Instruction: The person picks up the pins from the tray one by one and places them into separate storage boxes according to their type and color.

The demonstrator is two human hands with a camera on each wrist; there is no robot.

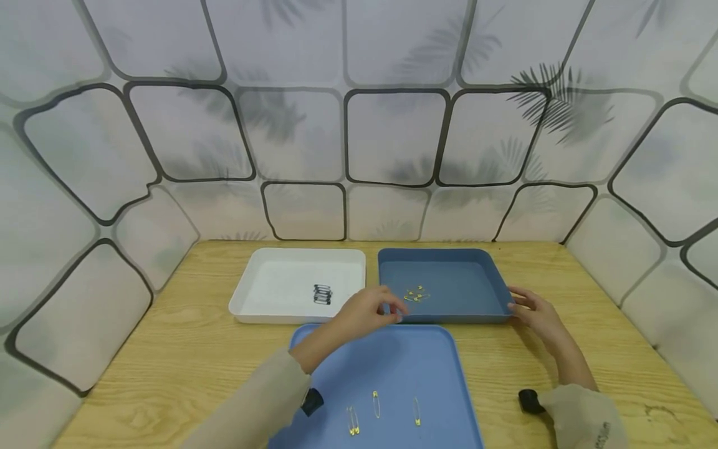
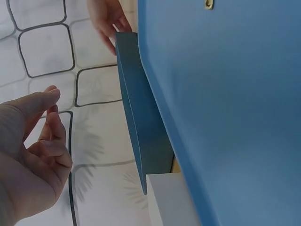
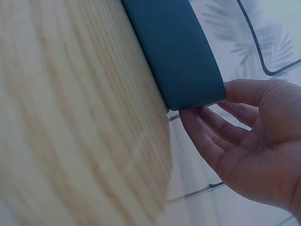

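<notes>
My left hand (image 1: pixel 367 312) is over the near left corner of the dark blue tray (image 1: pixel 449 271). Its fingers are bent, with the thumb close to the index fingertip; in the left wrist view the left hand (image 2: pixel 40 150) shows nothing between them, though something small could be hidden. The right hand (image 1: pixel 538 318) holds the dark blue tray by its near right corner, the thumb on the rim and the fingers against the side, as the right wrist view shows. Several gold safety pins (image 1: pixel 416 295) lie inside that tray. On the light blue tray (image 1: pixel 392 355) lie more gold safety pins (image 1: pixel 376 405), spread apart.
A white tray (image 1: pixel 280 280) stands at the left, with a small row of black safety pins (image 1: pixel 322 294) in it. All the trays sit on a wooden table (image 1: pixel 185 349). Patterned fabric walls (image 1: pixel 392 137) enclose the table at the back and sides.
</notes>
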